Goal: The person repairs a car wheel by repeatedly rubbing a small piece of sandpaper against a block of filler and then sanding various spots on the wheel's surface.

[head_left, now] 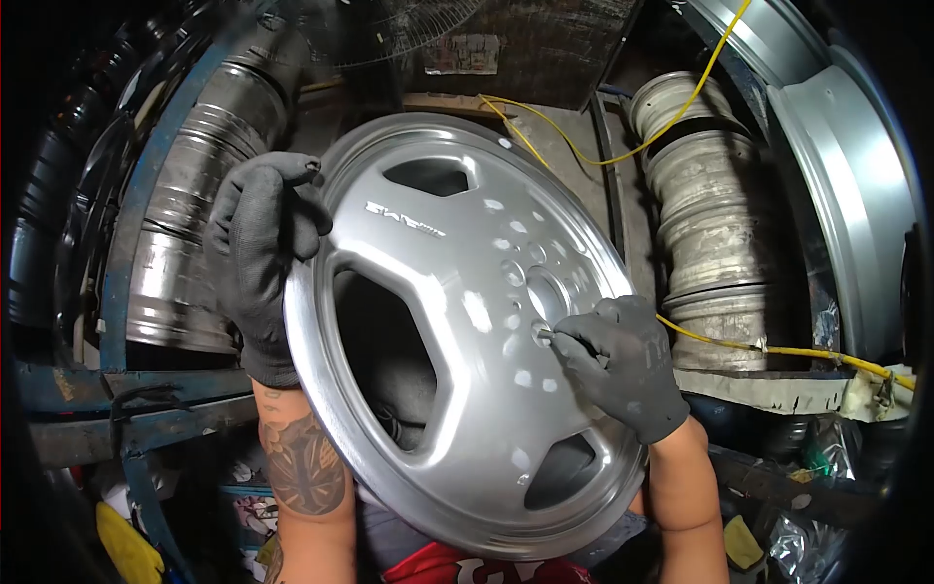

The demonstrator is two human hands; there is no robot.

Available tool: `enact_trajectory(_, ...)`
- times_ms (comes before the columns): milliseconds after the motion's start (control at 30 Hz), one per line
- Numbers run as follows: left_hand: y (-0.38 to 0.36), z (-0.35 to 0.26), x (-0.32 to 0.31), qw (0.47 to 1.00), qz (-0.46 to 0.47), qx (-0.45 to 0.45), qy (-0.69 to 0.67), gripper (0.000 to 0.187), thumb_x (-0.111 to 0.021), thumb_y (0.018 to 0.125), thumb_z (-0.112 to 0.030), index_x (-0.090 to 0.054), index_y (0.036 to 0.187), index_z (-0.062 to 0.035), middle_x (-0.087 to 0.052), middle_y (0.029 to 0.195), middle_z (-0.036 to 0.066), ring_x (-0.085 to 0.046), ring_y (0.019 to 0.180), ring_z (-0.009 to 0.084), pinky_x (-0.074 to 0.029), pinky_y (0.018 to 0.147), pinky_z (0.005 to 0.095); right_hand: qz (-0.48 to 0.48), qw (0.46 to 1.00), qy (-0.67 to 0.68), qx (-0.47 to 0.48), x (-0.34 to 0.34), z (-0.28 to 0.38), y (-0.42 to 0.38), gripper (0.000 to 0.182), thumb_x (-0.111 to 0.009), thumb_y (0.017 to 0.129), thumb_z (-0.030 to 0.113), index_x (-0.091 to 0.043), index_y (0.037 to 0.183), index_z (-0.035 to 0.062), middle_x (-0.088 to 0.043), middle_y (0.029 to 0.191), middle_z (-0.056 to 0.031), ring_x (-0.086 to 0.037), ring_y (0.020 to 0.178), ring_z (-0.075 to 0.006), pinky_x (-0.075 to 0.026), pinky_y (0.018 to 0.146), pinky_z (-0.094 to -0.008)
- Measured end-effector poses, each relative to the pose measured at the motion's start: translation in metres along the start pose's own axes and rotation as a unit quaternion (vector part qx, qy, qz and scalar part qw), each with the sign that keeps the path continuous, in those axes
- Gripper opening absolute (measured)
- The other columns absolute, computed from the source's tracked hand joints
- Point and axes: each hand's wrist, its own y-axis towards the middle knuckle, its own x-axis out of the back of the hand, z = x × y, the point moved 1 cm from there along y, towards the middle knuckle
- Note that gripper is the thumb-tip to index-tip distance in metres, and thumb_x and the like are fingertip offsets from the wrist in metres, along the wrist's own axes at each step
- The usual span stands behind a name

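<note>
A large silver-grey wheel rim (457, 292) stands tilted before me, with cut-out windows, raised lettering near its upper left and several paler patches on its face. My left hand (268, 234), in a dark grey glove, is closed with curled fingers at the rim's left edge, steadying it. Over the hub area, my right hand (623, 365), gloved alike, has thumb and forefinger pinched together beside a bolt hole. Whatever lies in that pinch is too small or hidden to make out. The hub's centre hole (547, 295) shows just above those fingers.
Stacked bare metal wheels (705, 214) lie on a rack at the right, more stacked wheels (199, 195) at the left. A yellow hose (623, 159) loops behind the rim and along the right side. Another silver rim (842, 195) leans at the far right. Blue metal bars (146, 234) frame the left rack.
</note>
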Motion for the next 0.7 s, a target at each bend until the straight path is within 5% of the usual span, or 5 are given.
enact_trajectory(133, 0.002, -0.013, -0.006, 0.983, -0.057, 0.118, -0.125, 0.030, -0.056, 0.108, -0.023, -0.071, 0.108, 0.0030, -0.062, 0.068, 0.000, -0.048, 0.054, 0.0008, -0.038, 0.054, 0.0174, 0.016, 0.997, -0.068, 0.031, 0.003, 0.009, 0.002, 0.012, -0.076, 0.083, 0.016, -0.075, 0.094, 0.0131, -0.060, 0.081, -0.0093, -0.059, 0.080, -0.0315, -0.046, 0.080, -0.0446)
enact_trajectory(700, 0.000, -0.020, -0.005, 0.981, -0.062, 0.129, -0.128, 0.029, -0.057, 0.107, -0.022, -0.071, 0.107, 0.0035, -0.064, 0.068, 0.002, -0.049, 0.054, 0.0019, -0.036, 0.053, 0.0176, 0.026, 0.991, -0.111, 0.073, 0.002, 0.013, 0.006, 0.013, -0.077, 0.082, 0.013, -0.074, 0.095, 0.0140, -0.055, 0.080, -0.0067, -0.056, 0.078, -0.0286, -0.044, 0.078, -0.0432)
